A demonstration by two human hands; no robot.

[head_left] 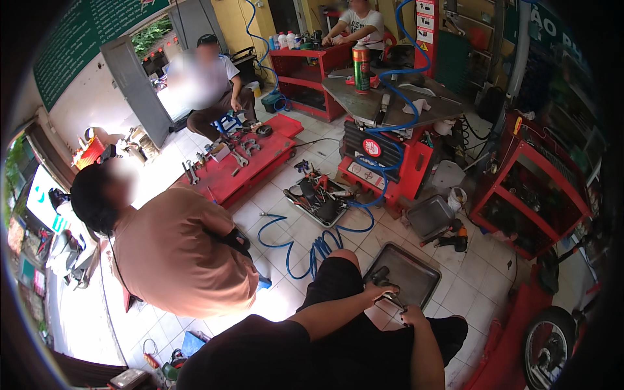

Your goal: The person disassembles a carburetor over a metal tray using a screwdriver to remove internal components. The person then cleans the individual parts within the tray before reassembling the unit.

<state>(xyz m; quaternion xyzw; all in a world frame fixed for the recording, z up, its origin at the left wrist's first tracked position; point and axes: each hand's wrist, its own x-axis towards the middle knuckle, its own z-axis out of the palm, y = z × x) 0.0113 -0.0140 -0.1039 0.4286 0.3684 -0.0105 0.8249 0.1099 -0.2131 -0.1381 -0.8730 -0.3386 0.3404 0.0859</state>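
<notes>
And it was daylight, pouring in hard from the left of the grip! The doorway [151,39], far beyond the left hand [376,291], glowed, and the ground [103,312] well to the left burned out to white. Closer in, the tiles [279,227] showed their lines in softer light. Just beyond the right hand [412,316], the tray [411,263] gave a dull sheen; farther right, the shelf [539,174] sank into shadow. Behind the grip, the black shirt [257,351] swallowed nearly all detail! A pale haze smeared the far-left seated person [207,121], and at the rim straight edges bowed into blackness.
</notes>
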